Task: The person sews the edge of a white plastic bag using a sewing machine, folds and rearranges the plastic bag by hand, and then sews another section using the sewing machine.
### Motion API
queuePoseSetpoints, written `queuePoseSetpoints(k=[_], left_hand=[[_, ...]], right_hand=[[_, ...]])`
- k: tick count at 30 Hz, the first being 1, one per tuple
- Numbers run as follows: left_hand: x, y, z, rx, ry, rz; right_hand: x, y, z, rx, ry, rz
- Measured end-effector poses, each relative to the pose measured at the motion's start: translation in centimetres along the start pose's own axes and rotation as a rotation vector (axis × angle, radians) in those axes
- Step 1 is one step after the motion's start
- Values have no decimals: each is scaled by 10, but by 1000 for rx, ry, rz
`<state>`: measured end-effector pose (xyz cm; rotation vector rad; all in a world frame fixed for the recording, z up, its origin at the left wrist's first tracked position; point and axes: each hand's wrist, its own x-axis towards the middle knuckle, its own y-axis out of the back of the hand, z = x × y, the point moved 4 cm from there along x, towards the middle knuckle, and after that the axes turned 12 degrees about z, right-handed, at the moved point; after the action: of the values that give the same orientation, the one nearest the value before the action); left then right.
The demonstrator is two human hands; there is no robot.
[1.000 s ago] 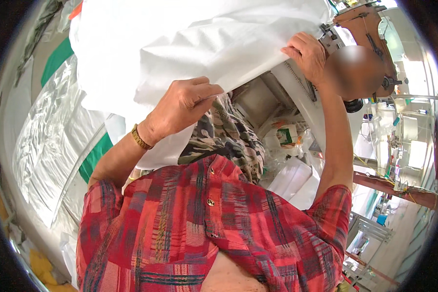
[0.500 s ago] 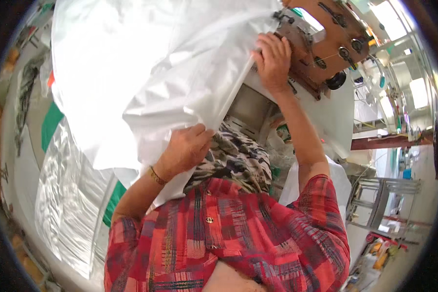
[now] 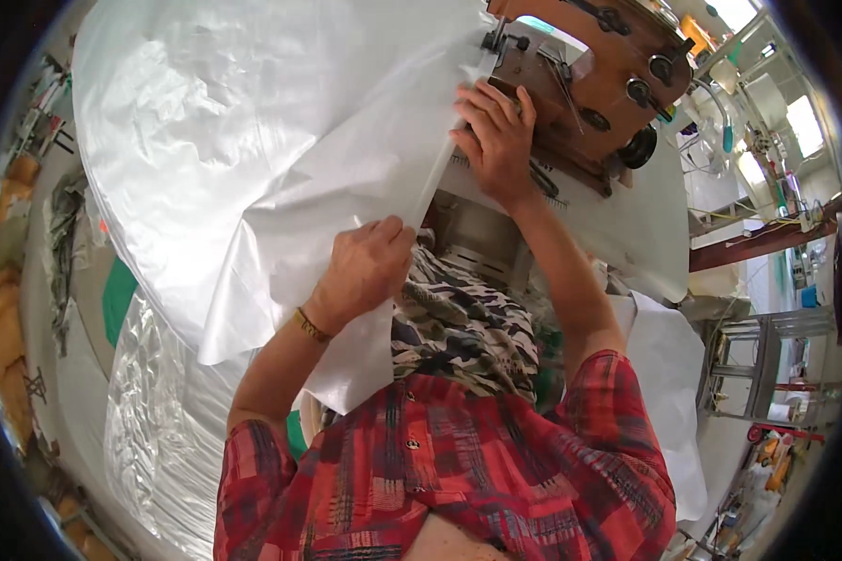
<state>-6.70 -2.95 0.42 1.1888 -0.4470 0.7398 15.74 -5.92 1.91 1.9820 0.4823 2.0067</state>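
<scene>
A large, shiny white plastic-like sheet (image 3: 206, 103) spreads across the work table, its long folded edge running up to a brown sewing machine (image 3: 571, 93). My left hand (image 3: 370, 262) is closed in a pinch on the near part of that edge, and a loose flap hangs below it. Just short of the machine's needle area, my right hand (image 3: 498, 140) rests at the edge with fingers apart and thumb against the sheet. Its fingertips lie close to the presser foot (image 3: 496, 39), whose contact with the sheet I cannot make out.
A crumpled clear plastic sheet (image 3: 159, 421) lies at the lower left beside green material (image 3: 119, 301). The pale table top (image 3: 646, 238) extends right of the machine. A metal rack (image 3: 753, 365) stands farther right. Camouflage cloth (image 3: 468, 318) covers my lap.
The view has shifted slightly. My left hand has come up along the sheet's edge, closer to my right hand. The sheet's near flap has shifted and now hangs lower beside my left forearm.
</scene>
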Motion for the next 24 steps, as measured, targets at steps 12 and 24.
queuePoseSetpoints(k=[12, 24], left_hand=[[115, -48, -23, 309, -120, -178], [186, -66, -45, 259, -125, 175]], right_hand=[[-3, -3, 7, -9, -42, -14], [2, -4, 14, -73, -167, 146]])
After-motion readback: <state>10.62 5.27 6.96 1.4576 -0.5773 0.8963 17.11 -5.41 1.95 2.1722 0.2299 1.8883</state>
